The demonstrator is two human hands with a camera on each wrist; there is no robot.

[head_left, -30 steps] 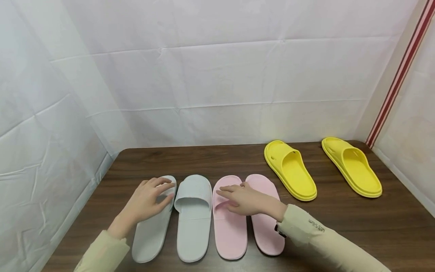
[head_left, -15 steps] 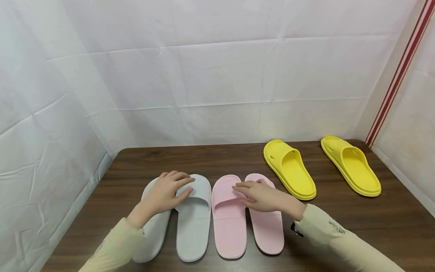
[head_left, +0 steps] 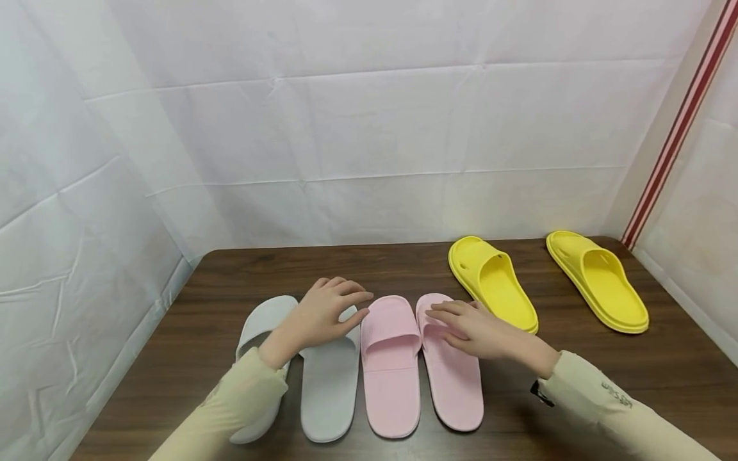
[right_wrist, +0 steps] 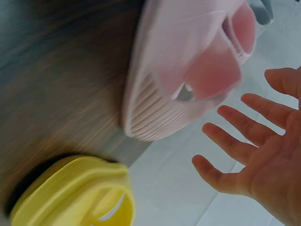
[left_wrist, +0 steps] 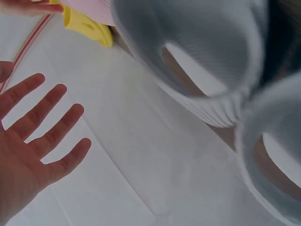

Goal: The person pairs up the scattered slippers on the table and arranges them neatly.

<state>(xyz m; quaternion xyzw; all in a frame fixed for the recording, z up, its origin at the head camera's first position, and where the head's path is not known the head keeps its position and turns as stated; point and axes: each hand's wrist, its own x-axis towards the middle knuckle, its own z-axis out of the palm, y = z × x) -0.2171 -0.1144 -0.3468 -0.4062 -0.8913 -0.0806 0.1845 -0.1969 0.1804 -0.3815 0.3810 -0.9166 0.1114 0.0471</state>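
My left hand (head_left: 323, 314) hovers over the toe end of the right-hand grey slipper (head_left: 328, 397), fingers spread and holding nothing. Its forearm overlaps the other grey slipper (head_left: 268, 314) in the head view. My right hand (head_left: 475, 326), also with extended fingers, is above the strap of the right-hand pink slipper (head_left: 455, 390) and partly hides it. Between the hands lies the other pink slipper (head_left: 393, 390). In the wrist views both the left palm (left_wrist: 19, 165) and the right palm (right_wrist: 277, 165) hold nothing, apart from the slippers.
Two yellow slippers, one nearer (head_left: 501, 288) and one farther right (head_left: 599, 282), sit at the back right of the dark wooden table (head_left: 277, 269). White sheeting (head_left: 369, 128) hangs behind and on both sides, with a red stripe (head_left: 680, 121) at the right corner.
Both hands have moved to the right: the left from over the left-hand grey slipper, the right from over the left-hand pink slipper. The slippers stay in place.
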